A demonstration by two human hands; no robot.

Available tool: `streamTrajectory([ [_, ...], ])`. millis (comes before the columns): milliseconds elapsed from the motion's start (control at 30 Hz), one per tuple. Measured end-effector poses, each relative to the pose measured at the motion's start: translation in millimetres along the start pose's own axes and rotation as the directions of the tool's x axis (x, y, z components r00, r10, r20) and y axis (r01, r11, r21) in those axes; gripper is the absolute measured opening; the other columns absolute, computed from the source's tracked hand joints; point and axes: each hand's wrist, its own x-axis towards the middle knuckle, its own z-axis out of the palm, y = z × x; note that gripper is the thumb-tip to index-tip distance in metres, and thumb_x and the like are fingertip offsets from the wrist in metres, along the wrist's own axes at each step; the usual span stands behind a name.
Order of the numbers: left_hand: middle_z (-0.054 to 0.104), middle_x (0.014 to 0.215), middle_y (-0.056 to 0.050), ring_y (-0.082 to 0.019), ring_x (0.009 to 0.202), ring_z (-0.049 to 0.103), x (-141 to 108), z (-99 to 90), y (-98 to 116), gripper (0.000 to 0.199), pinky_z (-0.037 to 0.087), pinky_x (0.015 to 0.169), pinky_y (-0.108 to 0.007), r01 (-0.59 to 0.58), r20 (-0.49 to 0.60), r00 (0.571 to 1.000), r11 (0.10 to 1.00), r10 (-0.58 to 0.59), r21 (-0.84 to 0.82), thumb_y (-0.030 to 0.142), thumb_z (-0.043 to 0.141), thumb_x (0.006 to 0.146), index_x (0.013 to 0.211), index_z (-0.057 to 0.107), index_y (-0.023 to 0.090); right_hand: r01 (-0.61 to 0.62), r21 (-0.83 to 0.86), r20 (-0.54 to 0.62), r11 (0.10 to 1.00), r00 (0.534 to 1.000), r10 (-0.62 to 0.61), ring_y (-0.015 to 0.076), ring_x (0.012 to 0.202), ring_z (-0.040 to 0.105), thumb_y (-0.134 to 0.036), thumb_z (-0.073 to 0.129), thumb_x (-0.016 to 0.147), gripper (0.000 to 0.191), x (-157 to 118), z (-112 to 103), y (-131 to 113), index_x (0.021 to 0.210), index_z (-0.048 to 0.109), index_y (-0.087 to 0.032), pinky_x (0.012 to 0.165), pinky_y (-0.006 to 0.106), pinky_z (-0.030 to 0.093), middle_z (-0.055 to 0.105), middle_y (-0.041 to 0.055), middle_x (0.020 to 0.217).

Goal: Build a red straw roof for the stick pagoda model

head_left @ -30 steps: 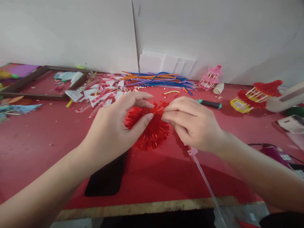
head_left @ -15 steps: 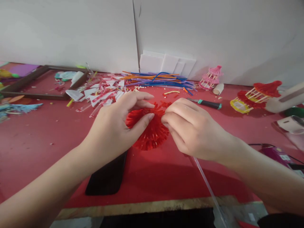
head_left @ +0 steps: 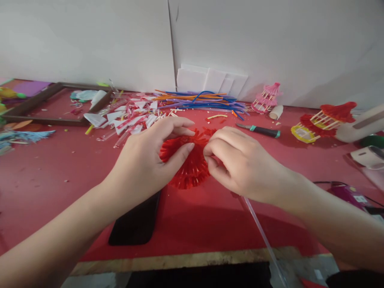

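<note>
A red fringed, pleated plastic piece (head_left: 192, 172), round and layered, sits between my two hands above the red tabletop. My left hand (head_left: 156, 148) curves around its left side, with the thumb and fingers bent over it. At the right edge of the red piece, my right hand (head_left: 240, 160) is closed in a pinch, and whatever lies between the fingertips is hidden. A clear thin tube (head_left: 264, 236) comes out from under my right hand and runs over the table's front edge. Whether my right hand holds it is not visible.
A black phone (head_left: 135, 224) lies under my left forearm. Behind are wrapped pieces (head_left: 129, 120), coloured sticks (head_left: 204, 100) and a utility knife (head_left: 261, 131). Pink (head_left: 267, 98) and red (head_left: 327, 120) pagoda-like models stand rightward. A dark frame (head_left: 45, 120) lies at left.
My right hand's fingers have shifted slightly lower and curled more at the edge of the red piece. My left hand stays almost still.
</note>
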Motion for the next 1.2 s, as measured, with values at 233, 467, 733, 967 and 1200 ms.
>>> streamTrajectory([
  [233, 0.078, 0.109, -0.001, -0.021, 0.101, 0.076, 0.3, 0.1, 1.6, 0.031, 0.061, 0.092, -0.031, 0.007, 0.011, 1.000, 1.000, -0.007, -0.011, 0.023, 0.063, 0.091, 0.121, 0.062, 0.028, -0.003, 0.006, -0.028, 1.000, 1.000, 0.003, 0.0210, 0.072, 0.058, -0.006, 0.050, 0.092, 0.022, 0.1, 1.6, 5.4, 0.077, 0.064, -0.013, 0.068, 0.036, 0.052, 0.064, 0.0098, 0.078],
  [467, 0.075, 0.114, 0.000, -0.020, 0.105, 0.074, 0.3, -2.3, 6.9, 0.024, 0.059, 0.098, -0.032, 0.129, 0.083, 0.988, 0.991, -0.127, -0.024, 0.026, 0.061, 0.094, 0.118, 0.062, 0.028, 0.040, 0.007, -0.107, 0.999, 0.994, -0.039, 0.0203, 0.073, 0.059, -0.008, 0.050, 0.096, 0.025, -3.8, 7.9, 6.2, 0.075, 0.063, -0.014, 0.070, 0.035, 0.054, 0.064, 0.0103, 0.080],
  [733, 0.074, 0.110, 0.002, -0.019, 0.100, 0.073, -1.8, 2.7, 8.9, 0.028, 0.059, 0.094, -0.033, 0.125, 0.052, 0.991, 0.992, -0.126, 0.013, 0.018, 0.064, 0.087, 0.114, 0.063, 0.027, 0.025, 0.034, -0.059, 0.999, 0.998, -0.023, 0.0219, 0.080, 0.060, -0.007, 0.050, 0.096, 0.023, 0.4, 14.8, 8.2, 0.078, 0.062, -0.015, 0.075, 0.037, 0.055, 0.066, 0.0107, 0.085],
  [967, 0.074, 0.104, 0.001, -0.019, 0.094, 0.073, -1.4, 2.7, 10.9, 0.021, 0.060, 0.092, -0.035, 0.123, 0.043, 0.991, 0.991, -0.125, 0.050, 0.021, 0.063, 0.088, 0.109, 0.064, 0.026, 0.038, 0.083, -0.092, 0.996, 0.995, -0.030, 0.0204, 0.076, 0.059, -0.010, 0.050, 0.098, 0.021, -8.1, 14.9, 13.2, 0.083, 0.064, -0.014, 0.072, 0.036, 0.054, 0.066, 0.0101, 0.082],
  [1200, 0.073, 0.106, 0.001, -0.018, 0.097, 0.073, -0.7, 2.4, 10.8, 0.021, 0.059, 0.094, -0.032, 0.128, 0.049, 0.990, 0.991, -0.130, 0.049, 0.022, 0.065, 0.089, 0.109, 0.064, 0.026, 0.115, 0.115, -0.168, 0.987, 0.981, -0.095, 0.0185, 0.076, 0.057, -0.007, 0.051, 0.098, 0.023, -18.7, 13.9, 12.4, 0.081, 0.063, -0.016, 0.071, 0.036, 0.055, 0.064, 0.0071, 0.078],
])
